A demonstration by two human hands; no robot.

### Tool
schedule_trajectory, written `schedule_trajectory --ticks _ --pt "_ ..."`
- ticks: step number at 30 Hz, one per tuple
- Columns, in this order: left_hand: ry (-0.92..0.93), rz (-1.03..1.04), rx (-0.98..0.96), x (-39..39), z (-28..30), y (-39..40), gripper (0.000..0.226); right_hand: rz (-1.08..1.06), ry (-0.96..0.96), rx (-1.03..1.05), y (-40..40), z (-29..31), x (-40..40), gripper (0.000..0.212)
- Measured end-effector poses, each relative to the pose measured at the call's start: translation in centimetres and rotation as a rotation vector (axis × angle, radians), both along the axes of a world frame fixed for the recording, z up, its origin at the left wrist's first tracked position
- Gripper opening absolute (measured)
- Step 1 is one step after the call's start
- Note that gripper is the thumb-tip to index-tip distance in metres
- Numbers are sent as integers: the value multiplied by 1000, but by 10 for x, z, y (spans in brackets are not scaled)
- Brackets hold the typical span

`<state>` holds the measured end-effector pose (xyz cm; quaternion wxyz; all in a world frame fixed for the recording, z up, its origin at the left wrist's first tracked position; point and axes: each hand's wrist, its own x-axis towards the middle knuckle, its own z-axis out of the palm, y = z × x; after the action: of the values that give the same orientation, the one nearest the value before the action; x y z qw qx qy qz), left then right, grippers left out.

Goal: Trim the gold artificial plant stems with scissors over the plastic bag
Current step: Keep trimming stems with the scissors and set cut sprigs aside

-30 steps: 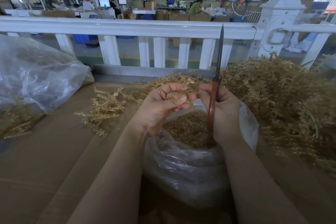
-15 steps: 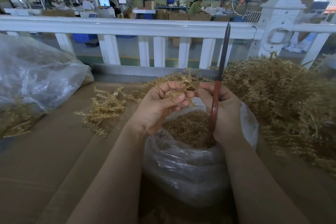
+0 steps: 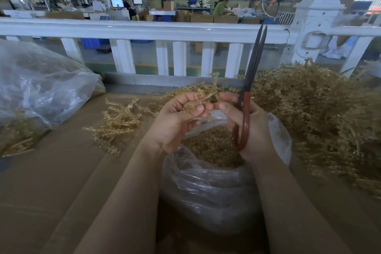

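Above the plastic bag (image 3: 216,187), the left hand (image 3: 177,121) pinches a gold stem (image 3: 198,101) in its grip while the right hand (image 3: 247,128) is clamped on upright scissors (image 3: 247,93).

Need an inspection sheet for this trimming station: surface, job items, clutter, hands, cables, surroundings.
Surface: brown cardboard-covered table.
Job's things: gold stem held above the open plastic bag, which holds gold trimmings; scissors point up, blades slightly parted; big untrimmed pile at right; small bunch at left.
Clutter: second clear bag at far left, partly filled with gold pieces.
Hands: left hand pinches the stem; right hand has its grip on the scissors' red handles, forefinger touching the stem.
Cables: nothing seen.
Surroundings: white railing behind the table; workshop with people, boxes and monitors beyond.
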<state>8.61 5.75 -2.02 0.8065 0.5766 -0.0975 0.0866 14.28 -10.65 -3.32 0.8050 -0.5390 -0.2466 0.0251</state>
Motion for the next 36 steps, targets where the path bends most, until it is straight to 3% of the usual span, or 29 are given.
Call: schedule_trajectory --ticks 11,21,23,26,29,31,34,36 --pt "10 20 -7 0 -1 1 18 48 52 39 2 0 1 28" --pt "27 7 -150 3 -4 5 17 32 35 20 0 -3 3 22" --pt "-2 92 -228 2 -2 9 12 -34 7 -11 1 -5 4 19" --pt "-66 390 -309 0 3 20 6 -273 -42 -171 5 -11 12 13" --pt "-10 873 -132 -2 7 32 12 -526 -160 -432 8 -18 14 9" --pt "81 1142 63 -4 4 39 30 -583 -206 -533 9 -20 12 14" --pt "228 1299 390 -11 -3 49 56 -603 -250 -577 10 -21 10 14" --pt "347 1338 628 -11 -9 54 56 -607 -260 -591 10 -20 10 14"
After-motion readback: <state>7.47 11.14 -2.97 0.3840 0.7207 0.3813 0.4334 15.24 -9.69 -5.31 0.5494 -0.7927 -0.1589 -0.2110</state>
